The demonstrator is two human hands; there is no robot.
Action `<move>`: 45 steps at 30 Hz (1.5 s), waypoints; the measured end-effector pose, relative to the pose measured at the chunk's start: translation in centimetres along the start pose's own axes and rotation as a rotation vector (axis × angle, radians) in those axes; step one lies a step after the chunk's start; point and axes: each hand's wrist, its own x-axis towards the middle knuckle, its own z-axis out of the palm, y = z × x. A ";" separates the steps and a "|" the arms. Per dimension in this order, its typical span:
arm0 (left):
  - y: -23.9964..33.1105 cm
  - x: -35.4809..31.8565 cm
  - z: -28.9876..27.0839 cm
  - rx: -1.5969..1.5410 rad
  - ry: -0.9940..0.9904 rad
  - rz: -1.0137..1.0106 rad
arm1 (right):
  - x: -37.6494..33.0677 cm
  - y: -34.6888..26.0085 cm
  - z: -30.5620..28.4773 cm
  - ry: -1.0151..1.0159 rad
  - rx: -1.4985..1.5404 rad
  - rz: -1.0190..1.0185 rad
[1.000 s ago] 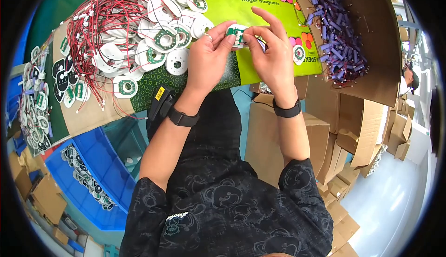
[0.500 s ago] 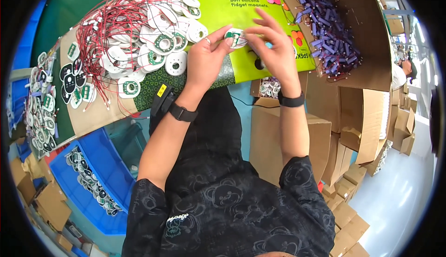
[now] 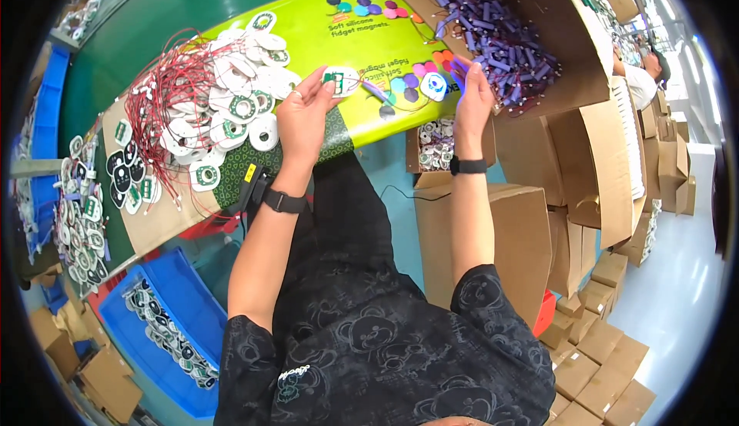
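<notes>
Pinched between the thumb and fingers of my left hand (image 3: 302, 122) is a white plastic disc with a green circuit board (image 3: 336, 81), held above the lime-green printed mat. My right hand (image 3: 475, 110) is at the near-left edge of the battery box, its fingers drawn together around a purple cylindrical battery (image 3: 460, 70), which is partly hidden. Between my hands, another purple battery (image 3: 376, 92) lies on the mat beside a thin wire. A white round part with a blue ring (image 3: 433, 86) rests close to my right hand.
Left on the table, a heap of white discs (image 3: 231, 80) lies tangled with red wires (image 3: 154, 91). An open cardboard box (image 3: 585, 41) of purple batteries (image 3: 500, 37) stands at the right. Below left is a blue bin (image 3: 185, 287) of parts; cartons (image 3: 493, 233) stand at lower right.
My right hand has left the white disc and moved right to the battery box, where it now has a purple battery. My left hand still holds the disc, and the view has shifted.
</notes>
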 end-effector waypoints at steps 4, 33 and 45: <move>2.0 0.0 1.5 0.178 -0.001 -0.010 | 0.4 0.2 0.8 0.061 0.103 0.002; 23.0 13.4 4.5 0.844 -0.103 0.329 | -0.9 2.0 0.0 0.011 0.089 0.097; 29.7 7.7 3.8 0.730 -0.127 0.248 | -26.1 13.8 -18.0 -1.059 -0.747 0.572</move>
